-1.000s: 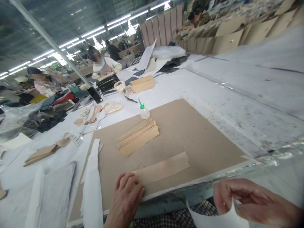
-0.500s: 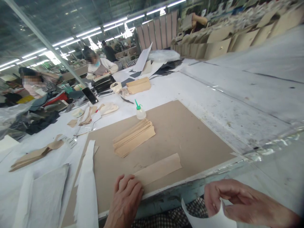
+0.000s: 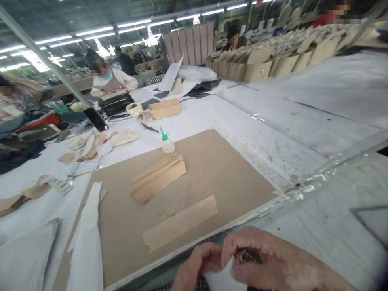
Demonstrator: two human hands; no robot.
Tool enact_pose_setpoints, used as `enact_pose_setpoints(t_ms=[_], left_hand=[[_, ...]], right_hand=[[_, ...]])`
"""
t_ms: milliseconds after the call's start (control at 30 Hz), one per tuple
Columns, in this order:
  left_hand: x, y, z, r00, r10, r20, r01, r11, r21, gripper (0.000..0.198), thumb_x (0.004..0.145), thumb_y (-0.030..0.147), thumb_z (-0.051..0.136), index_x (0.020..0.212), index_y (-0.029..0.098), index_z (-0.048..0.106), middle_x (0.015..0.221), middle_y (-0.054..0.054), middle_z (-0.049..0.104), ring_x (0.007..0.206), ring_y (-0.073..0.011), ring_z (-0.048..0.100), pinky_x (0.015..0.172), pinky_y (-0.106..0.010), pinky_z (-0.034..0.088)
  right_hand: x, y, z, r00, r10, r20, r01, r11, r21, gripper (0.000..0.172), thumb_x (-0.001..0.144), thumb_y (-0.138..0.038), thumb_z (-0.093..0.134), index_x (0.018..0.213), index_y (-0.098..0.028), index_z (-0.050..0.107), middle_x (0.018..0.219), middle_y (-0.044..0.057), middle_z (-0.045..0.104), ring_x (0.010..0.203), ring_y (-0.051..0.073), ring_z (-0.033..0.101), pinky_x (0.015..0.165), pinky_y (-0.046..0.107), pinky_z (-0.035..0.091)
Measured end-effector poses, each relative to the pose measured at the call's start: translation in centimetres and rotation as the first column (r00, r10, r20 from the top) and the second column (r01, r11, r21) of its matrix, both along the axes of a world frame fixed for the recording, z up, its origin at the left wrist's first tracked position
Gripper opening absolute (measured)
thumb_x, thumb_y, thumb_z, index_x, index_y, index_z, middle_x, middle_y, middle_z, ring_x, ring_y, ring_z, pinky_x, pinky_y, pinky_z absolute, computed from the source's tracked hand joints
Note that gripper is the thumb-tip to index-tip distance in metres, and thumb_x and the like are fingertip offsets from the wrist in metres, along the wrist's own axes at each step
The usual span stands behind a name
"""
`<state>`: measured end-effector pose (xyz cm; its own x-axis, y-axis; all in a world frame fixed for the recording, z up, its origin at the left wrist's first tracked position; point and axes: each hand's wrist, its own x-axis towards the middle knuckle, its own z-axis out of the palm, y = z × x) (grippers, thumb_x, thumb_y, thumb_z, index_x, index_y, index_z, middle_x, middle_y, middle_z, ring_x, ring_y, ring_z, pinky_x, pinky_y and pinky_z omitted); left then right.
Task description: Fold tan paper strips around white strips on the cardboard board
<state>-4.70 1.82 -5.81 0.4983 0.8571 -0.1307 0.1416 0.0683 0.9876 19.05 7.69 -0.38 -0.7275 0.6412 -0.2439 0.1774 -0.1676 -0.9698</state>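
Note:
My right hand (image 3: 263,254) pinches a white sheet, perhaps paper or backing (image 3: 226,279), low at the front edge of the table. Beside it my left hand (image 3: 197,264) has its fingers curled in at the sheet's upper edge; the two hands' fingertips meet there. The lower part of the sheet runs out of view. Just beyond the hands, a single tan strip (image 3: 182,224) lies flat on the brown board (image 3: 236,182). Farther back on that board is a fanned stack of tan strips (image 3: 159,178).
A squeeze bottle with a green nozzle (image 3: 167,144) stands behind the stack. White strips (image 3: 86,246) lie along the board's left side. A phone (image 3: 95,118) leans by a slanted pole. Tan bag pieces (image 3: 257,66) line the back right. Co-workers sit across the table.
My left hand has let go of the tan strip and moved right to the white sheet in my right hand. The view has shifted to the right.

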Motion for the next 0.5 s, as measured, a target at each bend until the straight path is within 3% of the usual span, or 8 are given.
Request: enact_pose_setpoints(t_ms=[67,133,200,300,400,500], left_hand=[[0.6,-0.1,-0.3,0.996,0.093,0.000,-0.089,0.948,-0.306,0.052,0.080,0.065,0.070,0.097,0.017,0.063,0.069,-0.001,0.057,0.058,-0.0104,0.047,0.057,-0.022,0.039],[0.4,0.1,-0.1,0.976,0.211,-0.055,-0.215,0.886,-0.411,0.051,0.076,0.065,0.073,0.084,0.016,0.060,0.064,0.002,0.049,0.057,-0.0082,0.038,0.055,-0.021,0.030],[0.0,0.8,0.6,0.954,0.282,-0.103,-0.299,0.860,-0.413,0.053,0.072,0.065,0.076,0.080,0.015,0.060,0.064,0.002,0.048,0.059,-0.0085,0.037,0.056,-0.022,0.029],[-0.4,1.9,1.5,0.946,0.287,-0.152,-0.324,0.861,-0.392,0.053,0.070,0.064,0.077,0.076,0.015,0.060,0.062,0.003,0.047,0.059,-0.0092,0.037,0.056,-0.022,0.028],[-0.2,2.5,1.8,0.952,0.236,-0.197,-0.295,0.883,-0.365,0.052,0.071,0.065,0.075,0.076,0.015,0.060,0.062,0.003,0.045,0.059,-0.0095,0.036,0.055,-0.023,0.028],[-0.3,2.5,1.3,0.959,0.159,-0.234,-0.235,0.909,-0.344,0.051,0.074,0.065,0.073,0.079,0.015,0.062,0.062,0.004,0.045,0.058,-0.0092,0.036,0.055,-0.023,0.026]], right_hand=[[0.2,0.5,-0.9,0.996,-0.084,0.016,0.085,0.993,-0.085,0.024,0.092,-0.038,0.066,0.090,-0.014,0.068,0.075,0.000,0.061,0.069,0.010,0.052,0.063,0.020,0.038],[0.6,1.0,-1.9,0.992,-0.128,-0.022,0.122,0.976,-0.182,0.036,0.096,-0.048,0.060,0.092,-0.013,0.067,0.078,0.003,0.064,0.071,0.011,0.055,0.064,0.020,0.040],[0.9,1.5,-2.8,0.983,-0.151,-0.102,0.122,0.960,-0.253,0.046,0.100,-0.054,0.051,0.098,-0.012,0.068,0.086,0.007,0.067,0.076,0.014,0.061,0.066,0.022,0.042],[0.9,2.0,-3.6,0.979,-0.143,-0.147,0.104,0.964,-0.244,0.053,0.101,-0.059,0.046,0.103,-0.011,0.068,0.091,0.010,0.067,0.082,0.017,0.063,0.066,0.023,0.043],[0.2,2.1,-3.8,0.994,-0.104,-0.033,0.096,0.977,-0.193,0.043,0.093,-0.054,0.062,0.099,-0.012,0.067,0.082,0.004,0.063,0.073,0.013,0.055,0.062,0.021,0.039],[-0.3,2.2,-4.0,0.991,-0.078,0.111,0.096,0.981,-0.169,0.025,0.083,-0.036,0.072,0.090,-0.014,0.065,0.071,-0.003,0.055,0.064,0.008,0.044,0.056,0.018,0.032]])
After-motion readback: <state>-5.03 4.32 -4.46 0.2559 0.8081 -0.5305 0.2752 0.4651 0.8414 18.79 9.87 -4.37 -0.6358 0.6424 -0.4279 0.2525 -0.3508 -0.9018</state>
